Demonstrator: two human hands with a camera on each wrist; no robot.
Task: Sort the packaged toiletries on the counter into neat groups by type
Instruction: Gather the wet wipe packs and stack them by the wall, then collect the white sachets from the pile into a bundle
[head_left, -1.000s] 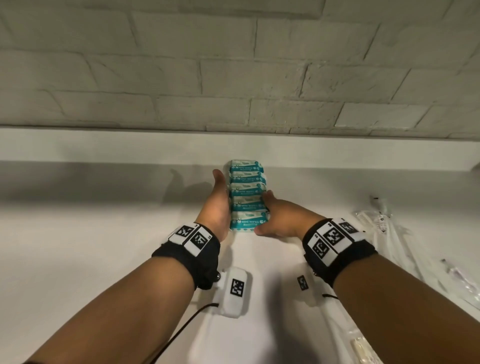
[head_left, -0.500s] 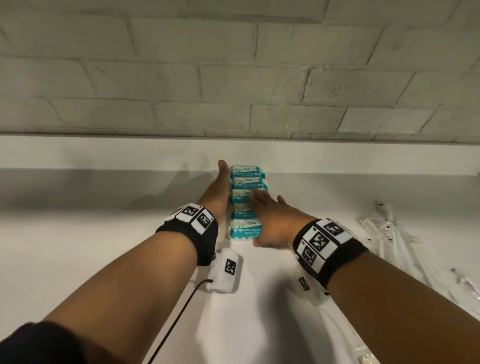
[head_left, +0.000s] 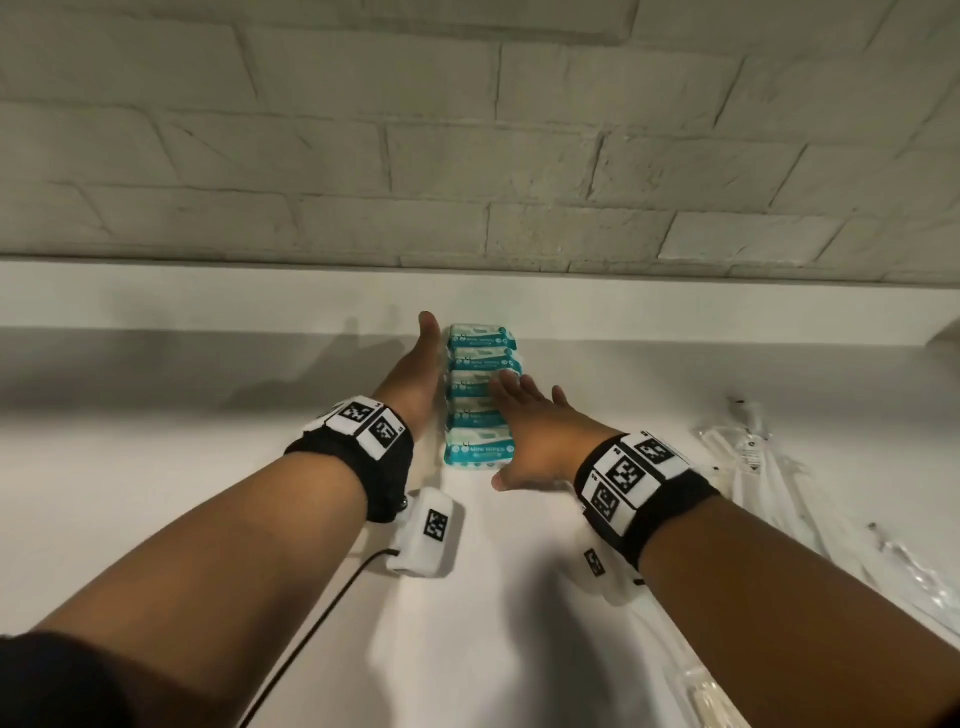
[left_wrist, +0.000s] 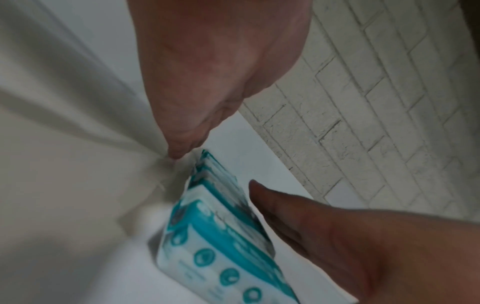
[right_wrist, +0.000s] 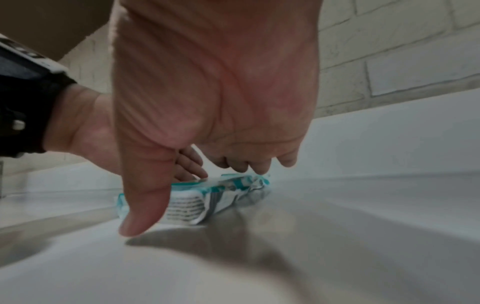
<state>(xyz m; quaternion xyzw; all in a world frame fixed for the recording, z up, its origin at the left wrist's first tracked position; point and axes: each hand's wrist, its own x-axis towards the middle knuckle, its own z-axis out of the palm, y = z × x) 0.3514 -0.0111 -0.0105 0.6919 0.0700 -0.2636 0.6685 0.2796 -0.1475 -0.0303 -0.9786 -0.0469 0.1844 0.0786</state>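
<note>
Several teal-and-white wipe packs (head_left: 480, 397) lie overlapping in one row on the white counter (head_left: 156, 467), running back toward the wall. My left hand (head_left: 415, 374) lies flat along the row's left side, fingers straight. My right hand (head_left: 530, 431) is spread flat along the row's right side, its fingers (head_left: 506, 387) over the middle packs and its thumb near the closest pack. The left wrist view shows the wipe packs (left_wrist: 223, 236) between both hands. From the right wrist, the row of wipe packs (right_wrist: 207, 197) lies under my straight fingers (right_wrist: 246, 164).
Clear plastic-wrapped long items (head_left: 779, 493) lie scattered on the counter to the right. A white brick wall (head_left: 467, 156) with a low white ledge (head_left: 675, 312) backs the counter. More wrapped packets (head_left: 711, 696) sit at the lower right edge.
Both hands have slid further back along the row toward the wall. The right hand went from cupping the near packs to lying flat with spread fingers over the row.
</note>
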